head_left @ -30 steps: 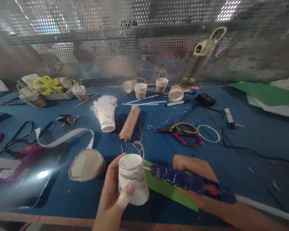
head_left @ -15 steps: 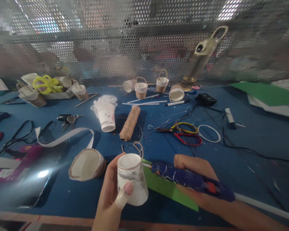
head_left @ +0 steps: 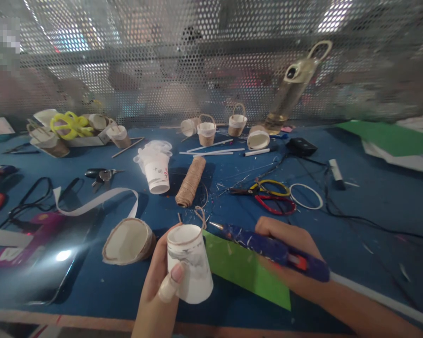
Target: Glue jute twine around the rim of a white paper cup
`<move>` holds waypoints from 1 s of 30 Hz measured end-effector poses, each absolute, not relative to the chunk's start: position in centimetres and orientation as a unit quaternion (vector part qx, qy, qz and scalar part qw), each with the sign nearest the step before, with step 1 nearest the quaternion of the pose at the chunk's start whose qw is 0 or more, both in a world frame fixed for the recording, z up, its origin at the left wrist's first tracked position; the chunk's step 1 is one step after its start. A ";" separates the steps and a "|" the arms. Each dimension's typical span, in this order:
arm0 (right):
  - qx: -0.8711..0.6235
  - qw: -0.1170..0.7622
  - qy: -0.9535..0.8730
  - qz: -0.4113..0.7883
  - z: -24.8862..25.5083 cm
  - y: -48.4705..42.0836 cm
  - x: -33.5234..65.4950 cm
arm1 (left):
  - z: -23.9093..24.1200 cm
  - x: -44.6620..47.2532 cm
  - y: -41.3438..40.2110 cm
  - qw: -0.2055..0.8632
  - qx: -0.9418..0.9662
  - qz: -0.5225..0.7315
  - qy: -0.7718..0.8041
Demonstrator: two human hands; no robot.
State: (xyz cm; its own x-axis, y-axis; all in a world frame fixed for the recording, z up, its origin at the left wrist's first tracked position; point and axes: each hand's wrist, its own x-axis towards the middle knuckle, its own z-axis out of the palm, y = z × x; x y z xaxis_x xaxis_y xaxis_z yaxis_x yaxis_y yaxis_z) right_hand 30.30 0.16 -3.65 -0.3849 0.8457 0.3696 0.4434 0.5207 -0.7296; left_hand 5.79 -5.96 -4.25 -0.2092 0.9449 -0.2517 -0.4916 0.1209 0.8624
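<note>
My left hand (head_left: 158,281) is wrapped round a small white paper cup (head_left: 189,265), held bottom up near the table's front edge; the thumb carries a bandage. My right hand (head_left: 285,249) grips a dark blue glue gun (head_left: 271,249) whose metal nozzle points left, a short way above and right of the cup's base, not touching it. A strip of green paper (head_left: 246,270) lies on the blue table (head_left: 356,234) under the gun. A loose bit of twine (head_left: 200,215) lies just behind the cup.
A twine-wrapped cup (head_left: 127,241) lies on its side left of my hand. Behind it are a twine spool (head_left: 190,180), a paper cup stack (head_left: 157,169), red and yellow scissors (head_left: 271,192), a white ring (head_left: 306,195), keys (head_left: 100,174), small baskets (head_left: 206,131) and a mesh wall (head_left: 197,61).
The glue gun's nozzle has lifted up and away from the cup's rim. My left hand has shifted the cup slightly left and tilted it.
</note>
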 end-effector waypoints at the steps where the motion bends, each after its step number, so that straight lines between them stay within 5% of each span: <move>1: -0.392 0.356 -0.811 0.248 -3.8 0.3 30.5 | -4.5 5.6 -5.9 0.590 0.237 0.617 0.465; 7: -0.379 0.222 -0.890 0.120 -4.5 0.7 31.1 | -4.6 5.2 -5.8 0.630 0.186 0.608 0.447; 17: -0.348 0.169 -0.920 0.058 -4.1 0.9 31.5 | -2.5 5.6 -6.3 0.590 0.175 0.633 0.470; 30: -0.444 0.099 -0.868 0.200 -1.0 3.2 33.3 | -3.9 5.5 -5.9 0.587 0.223 0.622 0.468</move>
